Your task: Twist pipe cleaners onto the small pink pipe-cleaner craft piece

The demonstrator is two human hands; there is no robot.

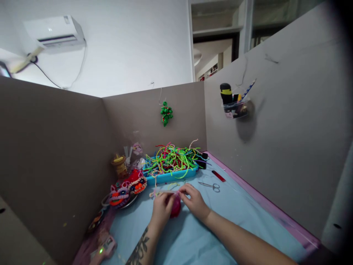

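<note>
My left hand (162, 207) is closed, its thumb and fingers pinching a pale pink pipe cleaner (167, 191) whose loose end sticks out to the left. My right hand (195, 201) pinches pink fuzzy material close to the other end, fingertips together. Between and just below both hands is a rounded magenta-red piece (175, 208), partly hidden by my left fingers; I cannot tell what it is or whether it is joined to the pipe cleaner. Behind my hands, a blue tray (168, 178) holds a heap of pipe cleaners (176, 158), mostly bright green.
Scissors (211, 186) and a flat red strip (218, 176) lie right of the tray. At left are colourful fuzzy crafts (124, 193) on a plate and a pink glue gun (106, 248) with a green light. Grey panels surround the blue cloth; a pen cup (234, 109) hangs at right.
</note>
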